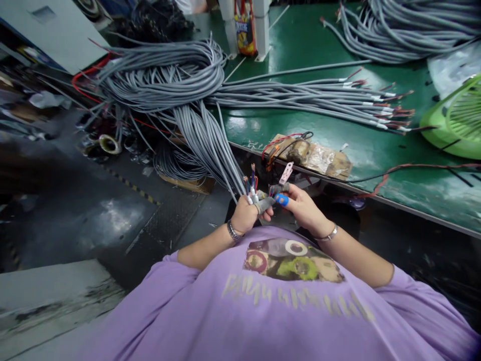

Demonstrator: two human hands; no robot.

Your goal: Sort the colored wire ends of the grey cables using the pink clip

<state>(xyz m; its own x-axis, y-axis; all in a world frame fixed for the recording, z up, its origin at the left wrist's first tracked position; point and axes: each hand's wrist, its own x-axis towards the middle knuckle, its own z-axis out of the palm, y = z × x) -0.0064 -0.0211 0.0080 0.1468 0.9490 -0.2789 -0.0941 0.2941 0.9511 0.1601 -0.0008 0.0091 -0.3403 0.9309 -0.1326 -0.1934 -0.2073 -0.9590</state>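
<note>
My left hand (246, 213) is closed round the ends of a thick bundle of grey cables (205, 138) that hangs down from the bench. Short coloured wire ends (251, 181) stick up out of its fist. My right hand (300, 205) is right beside it, fingers pinched on a small pink tool (285, 174) and touching the wire ends. Some fingertips wear grey and blue wraps. Both hands are held just above my purple shirt, in front of the bench edge.
A green bench (338, 140) carries more grey cables with stripped ends (379, 108), another cable pile (406, 25) at the back right, a taped cardboard pad with red wires (315, 156), and a green fan (456, 118). Left of me are cluttered floor, a tape roll (108, 144) and a grey cabinet (56, 30).
</note>
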